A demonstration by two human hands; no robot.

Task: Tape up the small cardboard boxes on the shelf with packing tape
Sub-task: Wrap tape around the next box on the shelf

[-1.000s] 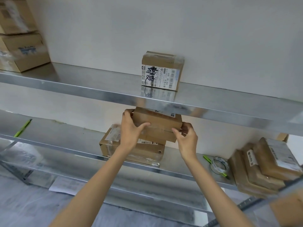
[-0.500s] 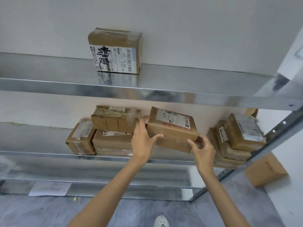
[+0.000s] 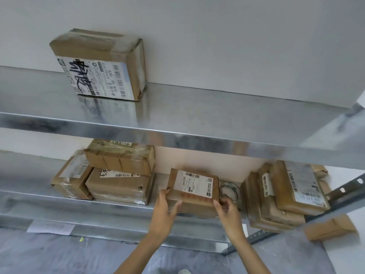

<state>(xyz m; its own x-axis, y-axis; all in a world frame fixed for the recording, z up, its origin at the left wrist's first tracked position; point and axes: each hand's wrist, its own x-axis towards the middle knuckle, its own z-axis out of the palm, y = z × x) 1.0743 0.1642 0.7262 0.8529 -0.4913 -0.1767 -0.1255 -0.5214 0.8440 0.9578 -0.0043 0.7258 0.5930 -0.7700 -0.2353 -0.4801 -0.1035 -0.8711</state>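
A small brown cardboard box (image 3: 195, 196) with a white label on top sits near the front of the middle metal shelf (image 3: 110, 206). My left hand (image 3: 166, 210) grips its left front corner, thumb on the front face. My right hand (image 3: 227, 212) holds its right front corner. A roll of clear packing tape (image 3: 230, 189) stands just behind and to the right of the box, partly hidden by it.
Three taped boxes (image 3: 118, 171) are stacked to the left on the same shelf, and several flat parcels (image 3: 286, 190) lean at the right end. A labelled box (image 3: 100, 66) stands on the upper shelf. Another box (image 3: 329, 227) lies on the floor at right.
Both hands have carried the small box to the right and down, from beside the left stack onto the shelf in front of the tape roll. The camera has shifted right.
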